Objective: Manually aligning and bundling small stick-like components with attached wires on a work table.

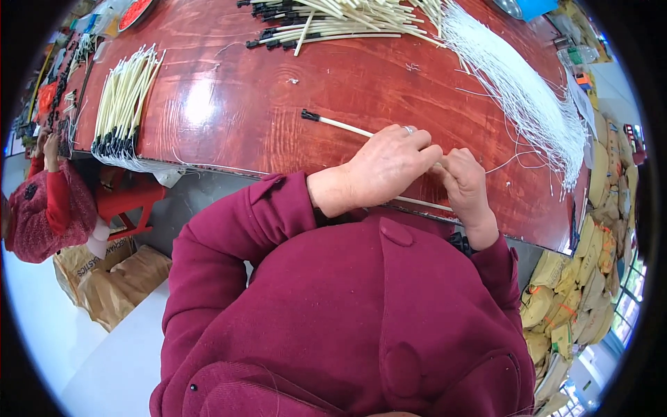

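My left hand [392, 163] is closed round a cream-coloured thin tube [340, 125] with a black fitting at its far left end. The tube slants down to the right and passes under my fingers. My right hand [465, 184] meets it at the other end, thumb and fingers pinched together. A white string [511, 160] runs out from beside my right hand toward a big bundle of white strings [514, 76] on the right. What lies between my fingertips is mostly hidden. Both hands are just above the near edge of the red table [250, 104].
Many cream tubes with black ends [340, 21] are piled at the far middle; a neater bundle [128, 97] lies at the left edge, strings hanging down. A dish of red pieces [134, 12] is far left. Another person [52, 201] works there. Stacked sacks [590, 257] stand right.
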`<state>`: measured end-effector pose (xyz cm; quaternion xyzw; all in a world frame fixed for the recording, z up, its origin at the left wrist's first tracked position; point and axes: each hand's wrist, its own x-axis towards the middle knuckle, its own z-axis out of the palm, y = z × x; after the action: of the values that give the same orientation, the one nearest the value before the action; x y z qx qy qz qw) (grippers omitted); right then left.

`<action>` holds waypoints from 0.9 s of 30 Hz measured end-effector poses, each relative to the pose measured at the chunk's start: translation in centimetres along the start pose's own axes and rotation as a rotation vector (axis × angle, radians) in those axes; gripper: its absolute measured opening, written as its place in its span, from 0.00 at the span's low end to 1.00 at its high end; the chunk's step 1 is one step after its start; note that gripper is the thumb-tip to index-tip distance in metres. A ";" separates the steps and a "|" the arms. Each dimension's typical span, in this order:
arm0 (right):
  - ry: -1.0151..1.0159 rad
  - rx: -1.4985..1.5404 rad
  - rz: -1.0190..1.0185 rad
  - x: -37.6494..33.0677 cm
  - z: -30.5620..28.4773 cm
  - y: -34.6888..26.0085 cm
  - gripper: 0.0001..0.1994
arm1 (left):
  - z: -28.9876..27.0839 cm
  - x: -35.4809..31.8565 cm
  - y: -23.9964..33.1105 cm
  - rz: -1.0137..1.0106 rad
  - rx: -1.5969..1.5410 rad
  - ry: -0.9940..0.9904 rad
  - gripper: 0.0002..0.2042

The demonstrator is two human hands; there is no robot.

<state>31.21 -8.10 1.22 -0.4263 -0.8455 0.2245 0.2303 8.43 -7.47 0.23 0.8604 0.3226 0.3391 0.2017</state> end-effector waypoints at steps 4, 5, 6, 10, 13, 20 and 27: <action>0.008 0.022 0.039 0.7 0.3 -0.4 0.13 | 0.0 0.6 0.0 -0.028 -0.011 0.025 0.07; 0.060 0.033 0.025 0.7 0.3 0.0 0.14 | 0.1 1.0 0.1 -0.042 -0.028 0.039 0.07; 0.113 0.041 0.012 0.7 0.4 0.5 0.15 | 0.4 1.3 0.1 -0.054 -0.048 0.052 0.07; 0.144 0.057 0.006 0.4 0.2 2.1 0.17 | 0.7 1.3 -0.7 -0.129 0.016 0.093 0.06; 0.127 0.051 -0.010 0.2 0.3 2.5 0.16 | 0.6 1.3 -0.7 -0.157 0.019 0.073 0.05; 0.146 0.007 -0.094 0.0 0.2 3.0 0.07 | 0.9 1.4 -0.6 -0.163 0.025 0.065 0.05; 0.126 0.070 -0.059 0.0 0.1 2.3 0.03 | 0.8 1.2 -0.5 -0.155 0.024 0.031 0.05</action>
<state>32.60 -6.84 -0.15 -0.4060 -0.8333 0.2197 0.3042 9.46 -6.34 -0.06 0.8299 0.3953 0.3319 0.2119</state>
